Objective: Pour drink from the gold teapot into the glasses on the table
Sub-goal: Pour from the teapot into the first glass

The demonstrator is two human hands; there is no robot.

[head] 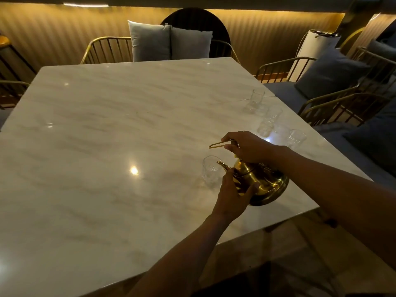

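Note:
The gold teapot point(266, 183) is tilted to the left, its spout over the rim of a clear glass point(211, 171) on the white marble table point(107, 136). My right hand point(248, 146) grips the teapot's thin gold handle from above. My left hand point(232, 195) presses against the pot's front side below the spout. Three more clear glasses stand in a row to the right: one far point(256, 99), one in the middle point(269, 120), one near the table's right edge point(296, 137). Whether liquid flows cannot be told.
Gold wire chairs with grey cushions point(169, 42) stand behind the table, and more point(330, 73) along the right side. The table's right edge runs close past the row of glasses. A bright lamp reflection point(134, 170) lies left of the near glass.

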